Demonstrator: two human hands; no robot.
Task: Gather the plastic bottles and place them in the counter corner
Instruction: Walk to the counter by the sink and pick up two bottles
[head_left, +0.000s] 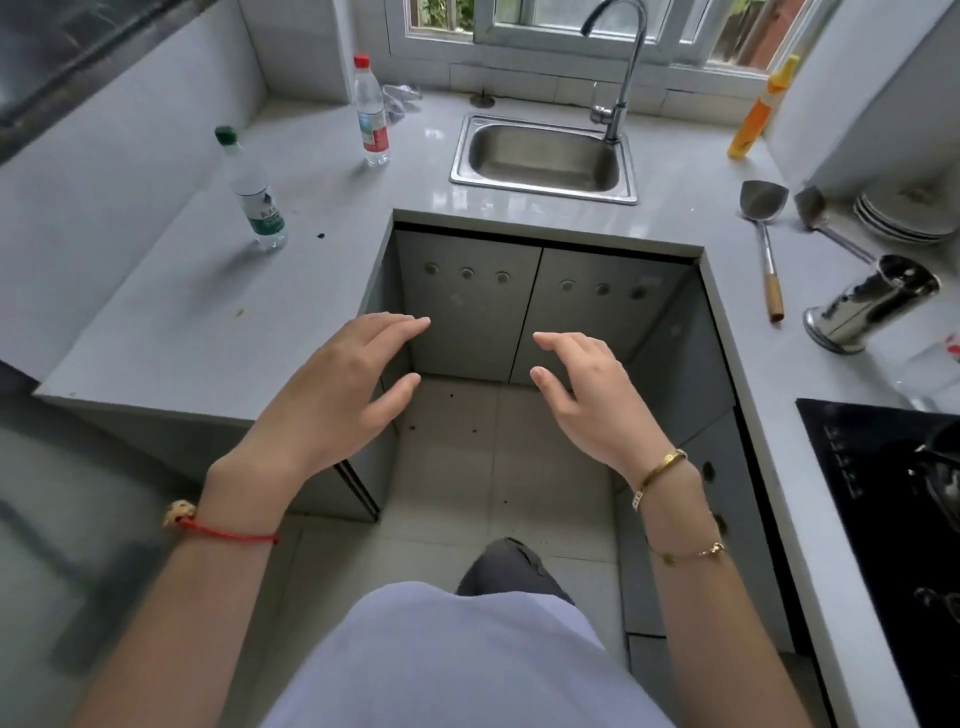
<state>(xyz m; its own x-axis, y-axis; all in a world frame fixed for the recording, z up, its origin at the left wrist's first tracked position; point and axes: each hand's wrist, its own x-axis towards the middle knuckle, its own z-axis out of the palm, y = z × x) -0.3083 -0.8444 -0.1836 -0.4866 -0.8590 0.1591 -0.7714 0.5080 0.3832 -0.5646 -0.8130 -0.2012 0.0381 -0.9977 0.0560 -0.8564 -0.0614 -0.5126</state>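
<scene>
Two clear plastic bottles stand upright on the left wing of the grey desk (171, 312): a green-capped bottle (254, 202) nearer the person and a red-capped bottle (372, 117) further back, between the back-left corner (296, 104) and the sink (543, 156). They are well apart from each other. A third, an orange bottle (756, 117), leans or stands against the wall at the far right of the sink; whether it counts among the ones to gather cannot be told. Both hands are empty. The left hand (337, 384) and the right hand (582, 395) hover side by side over the floor gap in front of the cupboard doors, fingers spread and loosely bent, touching nothing. By the look of it the gathering is at its start, with every bottle apart and none in a hand. The likely next move is a reach with the left hand forward and leftward to the green-capped bottle, closing round its body below the neck, since it is tall, light and easy to tip. The red-capped bottle already stands near the back-left corner, so carrying the green one beside it seems the shortest way, though which corner is meant is not shown. On the right wing lie a spatula (763, 234), a steel canister (867, 306) and stacked plates (904, 213).
</scene>
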